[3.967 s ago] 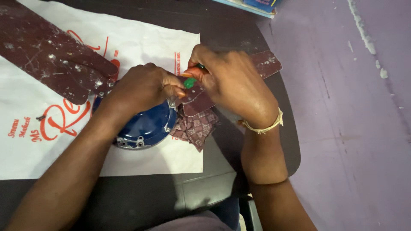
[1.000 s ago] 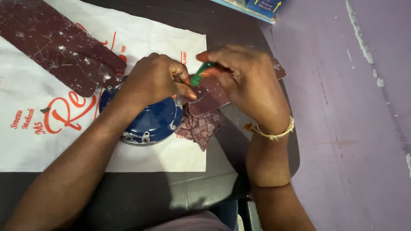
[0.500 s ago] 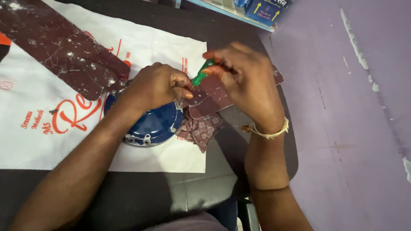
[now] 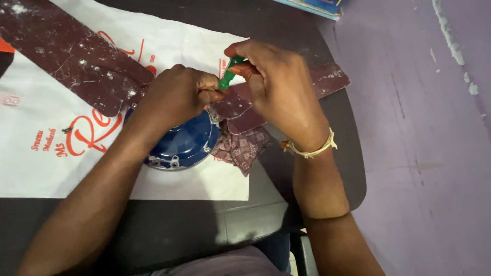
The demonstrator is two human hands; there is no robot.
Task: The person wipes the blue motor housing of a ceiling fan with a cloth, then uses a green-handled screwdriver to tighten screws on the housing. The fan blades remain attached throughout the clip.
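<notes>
1. Green-handled screwdriver (image 4: 229, 75) had tipped more upright in my right hand (image 4: 279, 89), which gripped it.
2. My left hand (image 4: 176, 97) stayed pinched at the blue fan hub (image 4: 181, 145), mid-worktop, so I judged fastening continued.

A dark table (image 4: 169, 232) with a rounded right edge carries the work, standing over a purple floor (image 4: 424, 153). A white sheet (image 4: 36, 168) with red print lies flat on it, covering most of the left part. On the sheet rest a blue hub (image 4: 181, 145) and a maroon blade (image 4: 66, 51) (dusty, speckled white). A second blade (image 4: 332, 79) reaches onto the bare table at right, and a patterned cloth (image 4: 240, 148) lies beside the hub
</notes>
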